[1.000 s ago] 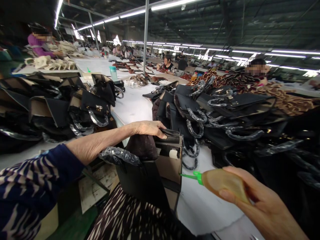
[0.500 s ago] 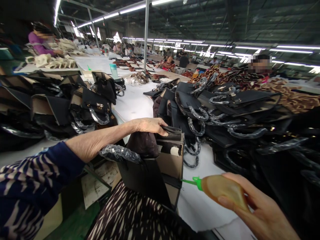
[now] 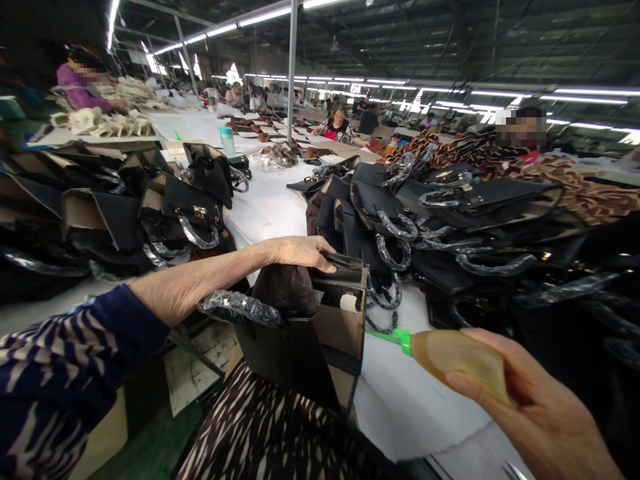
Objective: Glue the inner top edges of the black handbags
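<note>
In the centre of the frame, my left hand (image 3: pixel 305 253) pinches the folded top edge of an open black bag (image 3: pixel 285 363), thumb and fingers closed on it. I'd hold that grip firm so the edge can't wobble. Right of centre, the thin green nozzle (image 3: pixel 387 336) points left at the bag's right edge; whether it touches, I can't tell. A shallow slant and light, even squeezing seem best to me, to avoid blobs. At lower right, my right hand (image 3: pixel 540 400) is wrapped around the amber bottle (image 3: pixel 457 360).

The bag sits tilted: at its left, a handle (image 3: pixel 240 310) in crinkled clear plastic; then bunched brown cloth (image 3: pixel 285 290); then bare tan board (image 3: pixel 340 328) with a small white patch (image 3: pixel 349 303).
</note>
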A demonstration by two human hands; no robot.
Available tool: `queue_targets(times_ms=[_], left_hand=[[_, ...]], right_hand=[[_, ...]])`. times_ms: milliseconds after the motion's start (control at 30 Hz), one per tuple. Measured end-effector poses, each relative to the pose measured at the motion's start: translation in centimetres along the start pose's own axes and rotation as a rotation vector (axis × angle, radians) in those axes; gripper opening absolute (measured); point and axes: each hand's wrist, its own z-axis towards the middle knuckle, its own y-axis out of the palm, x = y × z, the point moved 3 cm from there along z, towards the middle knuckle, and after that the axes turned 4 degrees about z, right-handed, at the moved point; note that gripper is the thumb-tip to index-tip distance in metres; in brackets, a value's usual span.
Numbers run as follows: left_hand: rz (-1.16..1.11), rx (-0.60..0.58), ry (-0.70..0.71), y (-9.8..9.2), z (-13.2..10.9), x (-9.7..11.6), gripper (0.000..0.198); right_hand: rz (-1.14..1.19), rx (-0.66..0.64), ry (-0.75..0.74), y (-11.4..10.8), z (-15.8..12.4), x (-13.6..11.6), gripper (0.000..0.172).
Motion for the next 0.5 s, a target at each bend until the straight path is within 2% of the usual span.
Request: queue_targets(times_ms=[200, 333, 433, 500], left_hand=[[0.110, 0.024, 0.057, -0.3, -0.6, 1.1, 0.029], [0.208, 0.042, 0.093, -0.3, -1.1, 2.7, 0.023], [0.294, 0.081, 0.141, -0.1, -1.6, 4.0, 0.019], [0.378, 0.126, 0.175, 0.0, -2.1, 5.0, 0.017]], right_hand=[[-0.039, -0.177, 0.054, 0.5, 0.1, 3.6, 0.059], [-0.043, -0.154, 0.065, 0.7, -0.4, 3.9, 0.064], [-0.015, -0.145, 0.055, 1.0, -0.5, 3.1, 0.062], [-0.007, -0.074, 0.003, 1.2, -0.4, 2.3, 0.058]])
